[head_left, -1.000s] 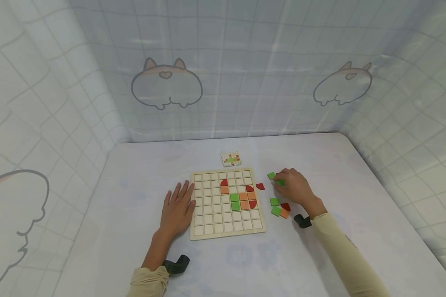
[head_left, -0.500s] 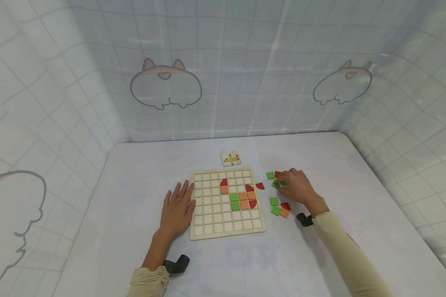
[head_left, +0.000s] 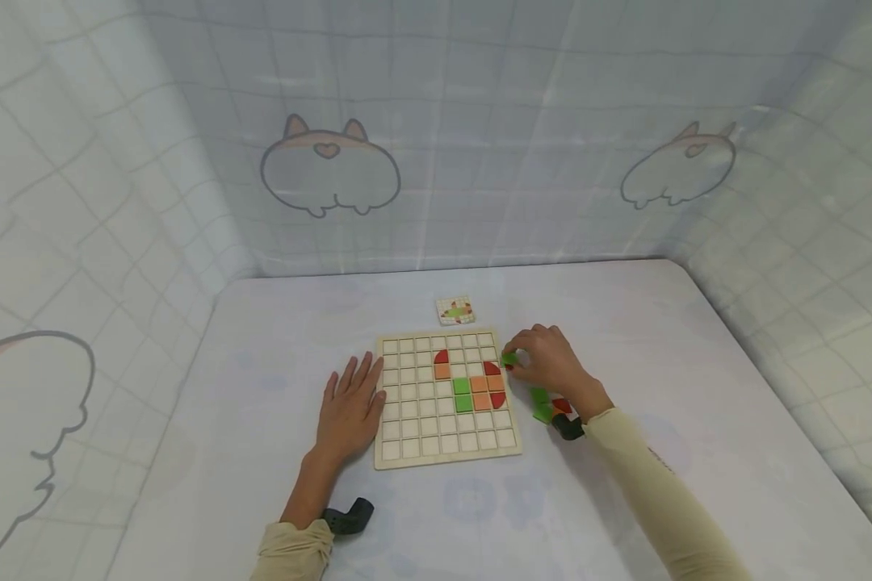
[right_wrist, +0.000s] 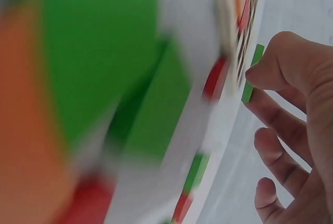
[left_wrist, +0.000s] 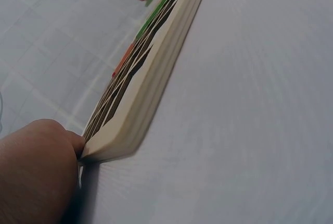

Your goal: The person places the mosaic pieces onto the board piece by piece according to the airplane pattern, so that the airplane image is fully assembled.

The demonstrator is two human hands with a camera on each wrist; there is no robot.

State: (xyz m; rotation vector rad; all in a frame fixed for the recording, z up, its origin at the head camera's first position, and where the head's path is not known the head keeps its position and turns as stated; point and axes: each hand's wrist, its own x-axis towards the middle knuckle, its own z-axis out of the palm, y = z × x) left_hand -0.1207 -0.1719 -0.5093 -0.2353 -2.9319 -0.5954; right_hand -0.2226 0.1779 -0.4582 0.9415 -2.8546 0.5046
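Observation:
My right hand (head_left: 550, 361) pinches a green square tile (right_wrist: 253, 73) between thumb and finger, held up just off the right edge of the wooden grid board (head_left: 416, 448). Beneath that tile a red quarter-round tile (right_wrist: 214, 78) lies on the table, close beside the board. My left hand (head_left: 349, 411) lies flat with spread fingers, its fingertips and thumb at the board's left edge. Green, orange and red tiles sit in the board's cells, among them a green square (head_left: 463, 403) and an orange square (head_left: 442, 371).
A small pattern card (head_left: 455, 311) lies behind the board. Loose tiles, among them a green square (head_left: 542, 413), lie on the table (head_left: 436, 524) right of the board, partly behind the right wrist's black camera mount (head_left: 568, 427). Patterned walls surround the table's back and sides.
My right hand has lifted the green square tile from the loose tiles and carried it left to the board's right edge. The left hand stays in place.

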